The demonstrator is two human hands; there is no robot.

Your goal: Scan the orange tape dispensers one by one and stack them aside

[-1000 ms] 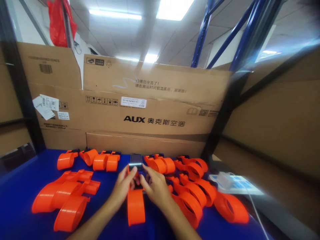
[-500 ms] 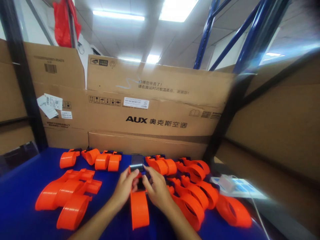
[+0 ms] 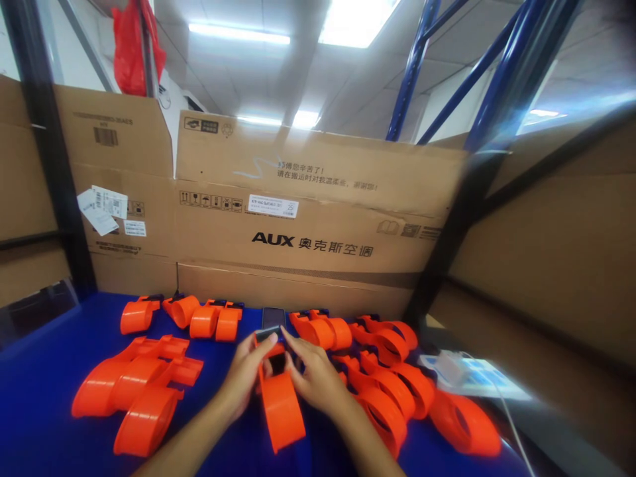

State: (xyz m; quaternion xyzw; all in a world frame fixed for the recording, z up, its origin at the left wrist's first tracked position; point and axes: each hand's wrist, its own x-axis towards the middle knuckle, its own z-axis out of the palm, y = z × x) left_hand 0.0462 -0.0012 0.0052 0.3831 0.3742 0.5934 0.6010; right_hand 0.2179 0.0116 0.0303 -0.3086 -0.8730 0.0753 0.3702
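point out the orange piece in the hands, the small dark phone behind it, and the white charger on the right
orange piece (image 3: 281,409): head view, on its wide curved band.
small dark phone (image 3: 273,316): head view, on its screen.
white charger (image 3: 448,368): head view, on its white body.

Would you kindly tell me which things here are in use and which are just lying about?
In use:
left hand
right hand
orange part held between them
small dark piece at its top

Lying about:
loose orange parts
back row
right pile
AUX carton
white charger
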